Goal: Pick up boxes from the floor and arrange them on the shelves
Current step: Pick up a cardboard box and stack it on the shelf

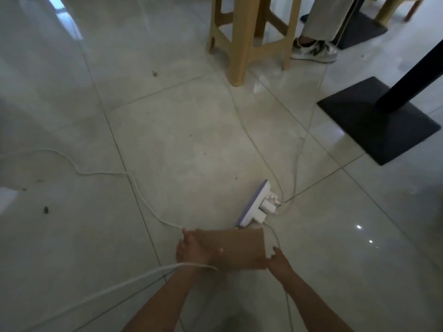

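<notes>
Closest to me, my two bare forearms reach forward from the bottom edge over the pale glossy tiled floor point(167, 130). My left hand point(194, 248) clasps the left end of a flat brown cardboard box point(239, 250): its fingers point(185, 236) wrap over the box's far left edge while the thumb presses on the top face, so that hand is closed on the box. My right hand point(279, 261) sits at the box's right near corner, at about 4 o'clock from the box's middle, with its fingers point(275, 250) spread; they touch or nearly touch the edge, and I cannot tell whether they grip it.

Just beyond the box, at 1 o'clock, lies a white and purple power strip point(254, 207) with white plugs in it, its near end hidden behind the box. A white cable point(100, 173) snakes off toward 9 o'clock, and another crosses my left wrist. Far off at 12 o'clock stands a tan plastic stool point(242, 49); at 1 o'clock a person's sneaker point(314, 51) shows, and at 2 o'clock a black square pedestal base point(374, 123).
</notes>
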